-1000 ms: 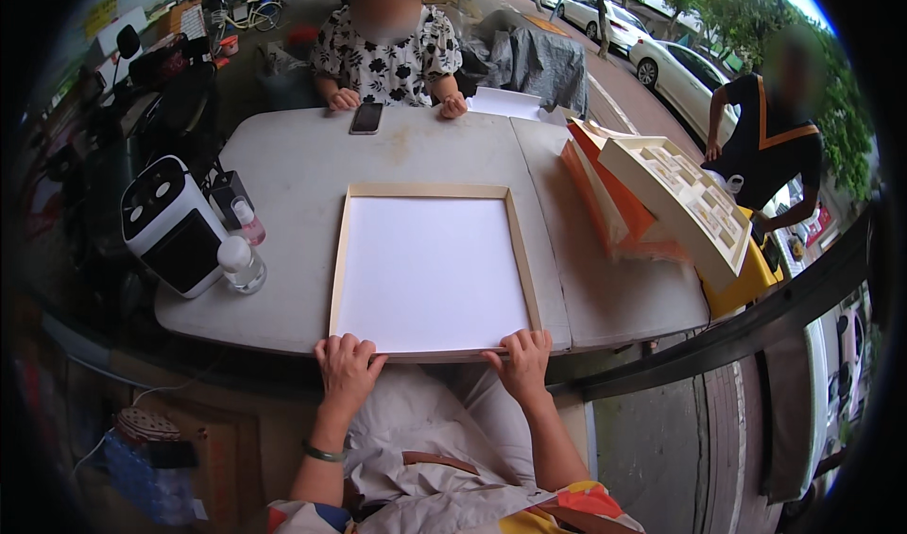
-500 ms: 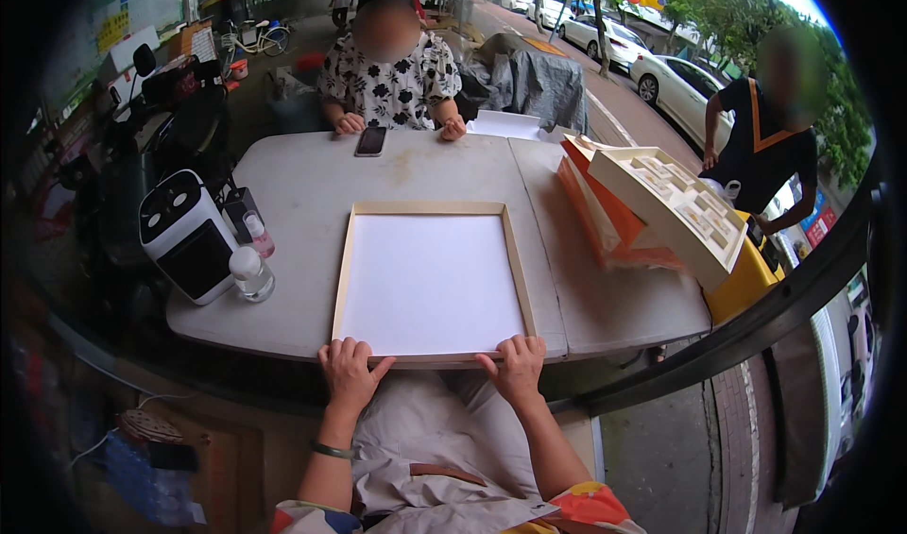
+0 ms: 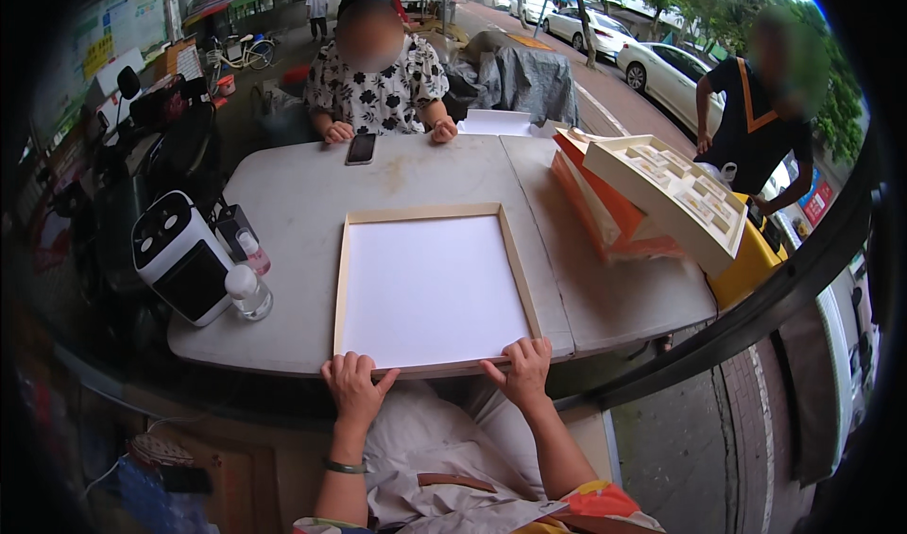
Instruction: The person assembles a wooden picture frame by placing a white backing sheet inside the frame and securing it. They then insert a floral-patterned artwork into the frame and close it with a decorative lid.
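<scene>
A shallow square box (image 3: 341,279) with cream walls and a plain white inside lies on the table in front of me. Its near edge reaches the table's front edge. My left hand (image 3: 353,389) grips the near left corner, fingers over the wall and thumb pointing inward along it. At the near right corner my right hand (image 3: 525,373) holds the wall in the same way. The undersides of both grips are hidden.
On the pale table (image 3: 283,185) are a white-and-black device (image 3: 184,255), bottles (image 3: 248,293) and a phone (image 3: 360,149). At right, a divided cream box (image 3: 661,180) tilts on orange bags (image 3: 605,203). One person (image 3: 383,81) sits opposite; another (image 3: 751,109) stands at right.
The whole view has shifted slightly, so the table, box and hands appear a little lower. Both hands keep the same hold on the box.
</scene>
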Motion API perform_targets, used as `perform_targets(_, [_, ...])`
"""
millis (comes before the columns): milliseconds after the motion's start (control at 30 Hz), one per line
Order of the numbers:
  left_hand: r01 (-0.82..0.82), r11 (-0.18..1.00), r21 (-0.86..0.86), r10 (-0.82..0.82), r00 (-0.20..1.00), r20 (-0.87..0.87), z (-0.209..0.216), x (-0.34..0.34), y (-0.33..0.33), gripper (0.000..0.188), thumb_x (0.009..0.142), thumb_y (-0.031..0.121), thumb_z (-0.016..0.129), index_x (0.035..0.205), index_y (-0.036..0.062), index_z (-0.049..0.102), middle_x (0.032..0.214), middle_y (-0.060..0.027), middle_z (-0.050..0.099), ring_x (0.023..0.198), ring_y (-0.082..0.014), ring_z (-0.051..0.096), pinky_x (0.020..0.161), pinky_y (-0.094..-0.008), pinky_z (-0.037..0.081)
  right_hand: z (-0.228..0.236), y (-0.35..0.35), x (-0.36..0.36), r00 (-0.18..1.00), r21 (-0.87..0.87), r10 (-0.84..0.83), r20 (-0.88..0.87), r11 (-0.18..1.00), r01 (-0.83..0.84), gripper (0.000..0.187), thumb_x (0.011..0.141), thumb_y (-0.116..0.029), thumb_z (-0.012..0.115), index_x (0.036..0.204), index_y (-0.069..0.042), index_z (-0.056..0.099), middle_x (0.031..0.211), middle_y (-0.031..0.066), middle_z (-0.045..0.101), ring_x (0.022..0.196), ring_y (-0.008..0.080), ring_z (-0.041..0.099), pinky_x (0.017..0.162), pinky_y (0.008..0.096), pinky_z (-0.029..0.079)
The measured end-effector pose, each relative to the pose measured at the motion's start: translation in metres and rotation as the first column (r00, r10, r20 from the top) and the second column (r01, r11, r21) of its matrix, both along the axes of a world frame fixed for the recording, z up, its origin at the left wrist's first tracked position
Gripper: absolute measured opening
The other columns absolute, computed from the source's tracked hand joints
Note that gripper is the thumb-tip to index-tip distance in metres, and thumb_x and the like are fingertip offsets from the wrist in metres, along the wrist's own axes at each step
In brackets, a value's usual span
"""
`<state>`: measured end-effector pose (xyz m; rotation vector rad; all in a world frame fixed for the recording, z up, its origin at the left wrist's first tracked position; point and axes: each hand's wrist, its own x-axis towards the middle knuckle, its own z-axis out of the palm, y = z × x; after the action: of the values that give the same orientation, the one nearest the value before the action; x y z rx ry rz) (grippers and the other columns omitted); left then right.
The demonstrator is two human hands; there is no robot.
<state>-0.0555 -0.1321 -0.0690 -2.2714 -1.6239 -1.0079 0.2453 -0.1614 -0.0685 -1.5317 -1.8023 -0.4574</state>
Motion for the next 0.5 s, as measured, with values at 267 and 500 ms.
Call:
perform_targets(267, [0.041, 0.999, -0.01, -0.041, 0.999, 0.019, 0.007, 0.001, 0.003, 0.047, 0.076, 0.051, 0.079, 0.075, 0.0119, 0.052, 0.081, -0.0045, 0.052, 0.084, -0.0278, 0.049, 0.084, -0.0439, 0.035, -0.004, -0.007, 0.001, 0.999, -0.053, -0.024, -0.038, 0.998, 0.022, 0.044, 0.07, -0.044, 0.086, 0.077, -0.011, 0.057, 0.079, 0.0048, 0.053, 0.08, 0.0265, 0.049, 0.088, 0.0453, 0.037])
perform_targets(500, [0.089, 0.996, 0.027, -0.09, 0.994, 0.056, 0.014, 0.006, 0.018, 0.047, 0.07, 0.047, 0.084, 0.076, 0.0126, 0.053, 0.081, -0.0043, 0.051, 0.084, -0.0258, 0.049, 0.085, -0.0422, 0.036, 0.008, 0.006, 0.02, 0.996, 0.051, 0.049, -0.079, 0.998, -0.045, 0.046, 0.068, -0.043, 0.088, 0.079, -0.011, 0.057, 0.08, 0.0055, 0.055, 0.082, 0.0287, 0.048, 0.082, 0.0449, 0.039])
